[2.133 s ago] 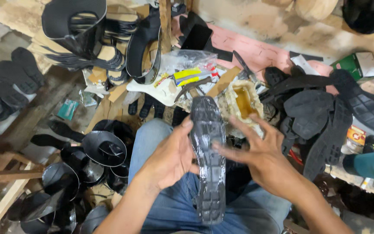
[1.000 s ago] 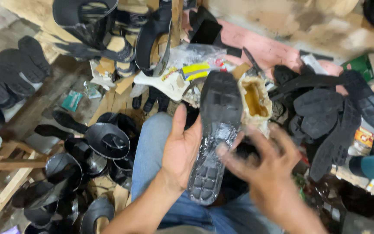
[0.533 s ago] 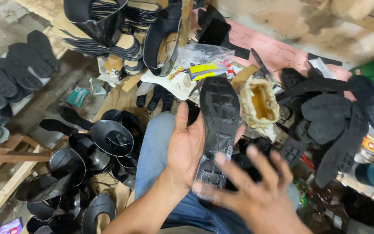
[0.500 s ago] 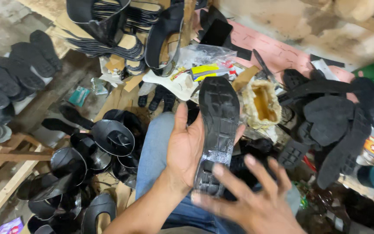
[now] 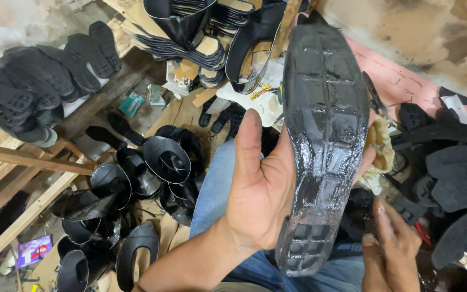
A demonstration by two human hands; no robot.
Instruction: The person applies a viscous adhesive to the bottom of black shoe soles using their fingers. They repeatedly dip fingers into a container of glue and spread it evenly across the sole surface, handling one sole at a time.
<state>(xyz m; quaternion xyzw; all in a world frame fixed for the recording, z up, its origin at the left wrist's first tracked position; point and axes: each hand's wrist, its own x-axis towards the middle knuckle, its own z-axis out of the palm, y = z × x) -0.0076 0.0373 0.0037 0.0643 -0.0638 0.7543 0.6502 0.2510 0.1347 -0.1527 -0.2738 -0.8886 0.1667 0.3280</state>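
Observation:
A long black rubber shoe sole, glossy and wet-looking with a ribbed pattern, stands nearly upright in front of me. My left hand cups it from the left and behind, thumb raised along its edge. My right hand is low at the bottom right, fingers curled near dark pieces in my lap, apart from the sole; I cannot tell if it holds anything. My blue-jeaned leg shows under the left hand.
Curled black upper pieces pile on the floor at left. Black soles lie stacked on a wooden rack at upper left. More soles and straps crowd the right. Stacked insoles sit at the top, wooden beams at left.
The sole has come up much closer to the camera in my left hand. My right hand has left the sole and dropped to the lower right.

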